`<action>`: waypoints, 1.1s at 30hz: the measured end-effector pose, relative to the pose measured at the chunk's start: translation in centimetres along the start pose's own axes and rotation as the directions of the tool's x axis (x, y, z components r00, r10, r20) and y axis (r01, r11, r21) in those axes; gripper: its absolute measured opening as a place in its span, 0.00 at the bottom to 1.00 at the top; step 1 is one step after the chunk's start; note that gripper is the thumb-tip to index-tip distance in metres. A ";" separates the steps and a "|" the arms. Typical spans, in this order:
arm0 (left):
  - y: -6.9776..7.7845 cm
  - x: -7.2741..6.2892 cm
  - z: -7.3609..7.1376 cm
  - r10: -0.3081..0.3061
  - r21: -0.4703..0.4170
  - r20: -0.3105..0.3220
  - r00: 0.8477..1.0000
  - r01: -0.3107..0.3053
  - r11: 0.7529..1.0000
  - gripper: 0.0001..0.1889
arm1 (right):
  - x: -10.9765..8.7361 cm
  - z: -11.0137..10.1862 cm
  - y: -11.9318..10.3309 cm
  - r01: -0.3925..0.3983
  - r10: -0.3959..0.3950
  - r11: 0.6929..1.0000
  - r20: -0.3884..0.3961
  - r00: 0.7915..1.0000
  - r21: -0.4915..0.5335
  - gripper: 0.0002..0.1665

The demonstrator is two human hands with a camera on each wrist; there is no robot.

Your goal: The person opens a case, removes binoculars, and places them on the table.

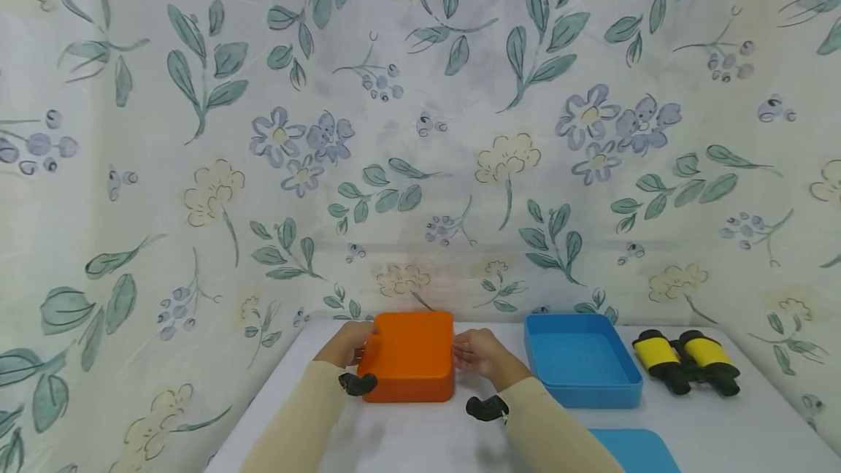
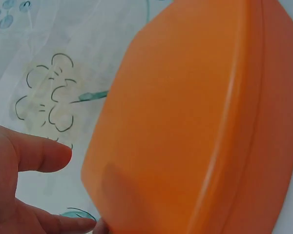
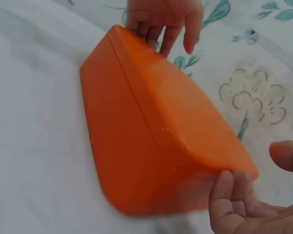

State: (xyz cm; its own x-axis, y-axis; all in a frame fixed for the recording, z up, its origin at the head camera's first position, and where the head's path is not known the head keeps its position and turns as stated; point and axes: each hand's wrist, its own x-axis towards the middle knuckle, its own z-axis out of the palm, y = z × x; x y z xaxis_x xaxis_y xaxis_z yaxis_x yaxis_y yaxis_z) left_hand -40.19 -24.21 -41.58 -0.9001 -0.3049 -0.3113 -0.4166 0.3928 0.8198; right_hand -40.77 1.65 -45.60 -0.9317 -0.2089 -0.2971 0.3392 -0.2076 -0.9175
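Observation:
An orange box (image 1: 412,345) with a lid on stands on the white table, a thin seam running round its side in the right wrist view. My left hand (image 1: 346,344) is at the box's left side, its fingers reaching the edge and its thumb held apart, as the left wrist view shows. On the opposite side, my right hand (image 1: 485,356) has its fingertips against the box wall near the lid's edge. The right thumb (image 3: 288,156) stands away from the box. Neither thumb presses the lid.
A blue open box (image 1: 583,360) stands to the right of the orange one. Beyond it lie black and yellow binoculars (image 1: 686,362). A flat blue lid (image 1: 636,450) lies near the front, partly behind the right sleeve. A floral cloth (image 1: 420,166) hangs behind the table.

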 end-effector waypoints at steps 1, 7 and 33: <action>0.1 0.0 -0.1 -0.010 -0.012 0.006 1.000 0.010 1.000 0.29 | 0.0 0.2 -0.2 0.007 -0.007 1.000 0.002 1.000 -0.013 0.17; 1.1 -0.1 -0.7 -0.030 -0.036 0.004 1.000 0.030 0.999 0.31 | 0.0 0.7 -1.5 0.012 -0.014 0.996 -0.028 1.000 -0.083 0.26; -0.5 0.3 0.1 0.000 -0.046 0.067 0.998 0.003 0.999 0.15 | 0.3 0.0 -0.9 -0.091 0.093 0.992 0.023 0.995 -0.084 0.20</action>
State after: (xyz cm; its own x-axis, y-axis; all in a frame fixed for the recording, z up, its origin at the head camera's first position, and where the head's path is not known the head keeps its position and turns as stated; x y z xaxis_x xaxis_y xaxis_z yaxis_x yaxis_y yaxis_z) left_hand -40.26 -24.40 -42.14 -0.9067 -0.2459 -0.3427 -0.4129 0.3515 0.8402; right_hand -41.38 1.80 -44.92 -0.8930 -0.2494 -0.3747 0.4099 -0.1064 -0.9059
